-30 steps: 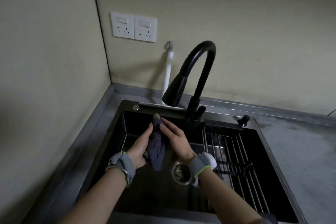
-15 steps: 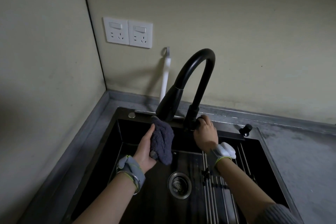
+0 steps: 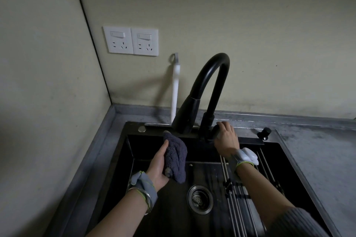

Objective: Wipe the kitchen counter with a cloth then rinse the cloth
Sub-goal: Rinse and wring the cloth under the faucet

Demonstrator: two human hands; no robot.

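Observation:
My left hand (image 3: 158, 163) grips a bunched dark grey cloth (image 3: 176, 157) over the black sink (image 3: 123, 161), just below the spray head of the black faucet (image 3: 207, 90). My right hand (image 3: 226, 137) is curled round the faucet handle (image 3: 214, 130) at the base of the faucet, on the sink's back ledge. No water stream is visible. The grey counter (image 3: 323, 152) stretches to the right of the sink.
A round drain (image 3: 200, 199) sits in the sink floor. A metal roll-up rack (image 3: 242, 194) covers the sink's right part. A white tube (image 3: 175, 90) hangs on the wall behind the faucet, below two sockets (image 3: 131, 41). A small black knob (image 3: 264, 132) stands on the ledge.
My right hand left the cloth and moved up to the faucet handle. My left hand lifted the cloth up under the spout.

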